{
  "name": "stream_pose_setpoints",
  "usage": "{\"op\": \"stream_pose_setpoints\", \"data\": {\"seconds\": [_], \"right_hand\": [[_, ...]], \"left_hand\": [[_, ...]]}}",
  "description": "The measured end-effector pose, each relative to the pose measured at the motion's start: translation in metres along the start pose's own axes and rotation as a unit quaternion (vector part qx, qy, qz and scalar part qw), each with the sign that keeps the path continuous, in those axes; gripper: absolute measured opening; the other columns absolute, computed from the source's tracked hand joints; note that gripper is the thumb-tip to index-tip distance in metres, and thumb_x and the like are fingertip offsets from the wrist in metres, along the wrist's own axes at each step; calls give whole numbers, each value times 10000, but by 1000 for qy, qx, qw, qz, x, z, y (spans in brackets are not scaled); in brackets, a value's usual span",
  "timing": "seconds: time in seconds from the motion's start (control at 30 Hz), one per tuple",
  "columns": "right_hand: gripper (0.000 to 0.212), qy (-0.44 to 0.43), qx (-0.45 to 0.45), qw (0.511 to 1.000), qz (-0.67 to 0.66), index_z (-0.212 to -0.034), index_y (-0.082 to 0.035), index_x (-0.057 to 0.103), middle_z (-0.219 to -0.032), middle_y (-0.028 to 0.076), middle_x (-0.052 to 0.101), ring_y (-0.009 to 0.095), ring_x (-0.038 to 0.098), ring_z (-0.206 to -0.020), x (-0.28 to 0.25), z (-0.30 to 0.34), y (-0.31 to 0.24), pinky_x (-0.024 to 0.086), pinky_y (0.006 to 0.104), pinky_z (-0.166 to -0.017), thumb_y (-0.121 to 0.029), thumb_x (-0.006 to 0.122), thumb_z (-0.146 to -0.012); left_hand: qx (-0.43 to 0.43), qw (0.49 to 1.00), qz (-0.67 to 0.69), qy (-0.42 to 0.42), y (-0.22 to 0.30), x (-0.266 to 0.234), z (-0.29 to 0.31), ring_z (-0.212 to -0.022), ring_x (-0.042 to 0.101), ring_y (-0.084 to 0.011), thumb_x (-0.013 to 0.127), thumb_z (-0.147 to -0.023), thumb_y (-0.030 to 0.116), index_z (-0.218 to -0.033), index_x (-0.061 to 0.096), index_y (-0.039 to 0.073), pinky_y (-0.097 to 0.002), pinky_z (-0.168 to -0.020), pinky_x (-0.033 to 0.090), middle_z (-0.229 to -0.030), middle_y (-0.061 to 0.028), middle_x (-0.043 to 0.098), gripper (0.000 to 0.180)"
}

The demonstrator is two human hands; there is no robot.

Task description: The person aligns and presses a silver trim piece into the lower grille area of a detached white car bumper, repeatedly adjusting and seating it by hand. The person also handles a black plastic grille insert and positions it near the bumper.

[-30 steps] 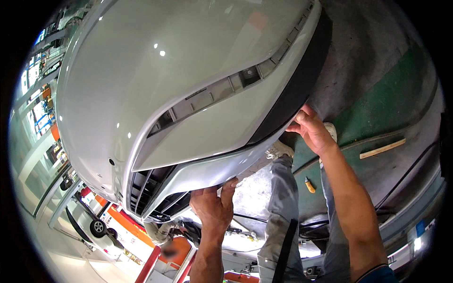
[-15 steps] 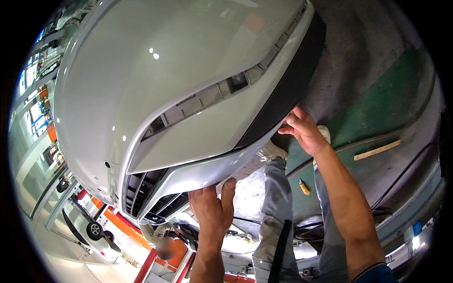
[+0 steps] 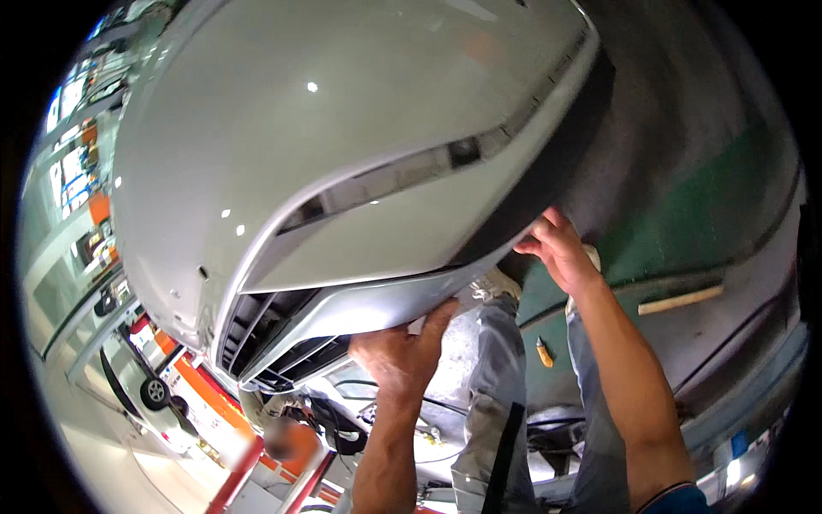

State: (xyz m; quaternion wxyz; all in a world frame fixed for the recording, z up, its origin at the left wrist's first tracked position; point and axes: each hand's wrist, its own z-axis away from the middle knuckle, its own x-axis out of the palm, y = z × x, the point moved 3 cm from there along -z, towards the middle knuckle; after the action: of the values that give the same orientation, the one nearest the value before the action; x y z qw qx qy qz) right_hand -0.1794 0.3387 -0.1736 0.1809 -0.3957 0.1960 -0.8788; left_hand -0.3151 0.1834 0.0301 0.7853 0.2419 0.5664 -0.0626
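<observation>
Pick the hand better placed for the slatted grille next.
Left hand, probably: it's at the silver panel, beside the black slatted grille; the right hand is farther away, near the black trim.

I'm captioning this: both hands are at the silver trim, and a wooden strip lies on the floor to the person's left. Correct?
Not quite: the head view shows the wooden strip on the floor to the person's right. The left hand and right hand are indeed at the silver trim.

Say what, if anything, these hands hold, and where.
The left hand apparently holds the bumper by its silver lower edge; whether the right hand grips is unclear.
</observation>
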Motion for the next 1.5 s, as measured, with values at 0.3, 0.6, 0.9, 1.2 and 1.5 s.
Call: {"op": "stream_pose_setpoints", "data": {"seconds": [0.3, 0.6, 0.9, 1.2, 1.5], "right_hand": [[372, 66, 78, 986, 129, -1211, -140, 577, -1128, -17, 627, 109, 640, -967, 2, 14, -32, 511, 250, -751, -372, 670, -934], [232, -23, 24, 913, 406, -892, -27, 698, -767, 36, 677, 105, 595, -690, 10, 29, -93, 487, 281, -645, -251, 756, -890], [215, -319, -480, 759, 305, -726, -82, 669, -616, 23, 589, 133, 518, -490, 96, 46, -117, 366, 287, -445, -214, 789, -846], [306, -431, -654, 533, 321, -709, -62, 647, -579, 5, 555, 153, 496, -451, 146, 36, -92, 340, 287, -437, -293, 783, -858], [237, -449, -613, 585, 283, -686, -86, 602, -608, 17, 553, 233, 495, -482, 135, 73, -134, 377, 357, -485, -205, 781, -787]], "left_hand": [[43, 994, -96, 29, 6, 0, -4, -643, 658, -338, 823, -722, 506, -874, 772, 107, -445, -626, 534, -767, -117, 701, 430], [38, 992, -122, 13, 4, 0, -2, -616, 671, -308, 807, -733, 554, -858, 759, 77, -428, -601, 535, -680, -99, 695, 496], [173, 970, -112, 128, -5, 8, 2, -484, 610, -237, 786, -774, 562, -819, 715, 81, -356, -492, 488, -576, -43, 626, 489], [255, 915, -141, 280, -9, 16, 3, -387, 515, -185, 754, -795, 592, -592, 542, 118, -308, -394, 388, -483, -8, 474, 558], [209, 926, -144, 280, -15, 18, 10, -435, 598, -244, 663, -831, 645, -534, 570, 111, -349, -415, 451, -501, -53, 569, 618]]}}
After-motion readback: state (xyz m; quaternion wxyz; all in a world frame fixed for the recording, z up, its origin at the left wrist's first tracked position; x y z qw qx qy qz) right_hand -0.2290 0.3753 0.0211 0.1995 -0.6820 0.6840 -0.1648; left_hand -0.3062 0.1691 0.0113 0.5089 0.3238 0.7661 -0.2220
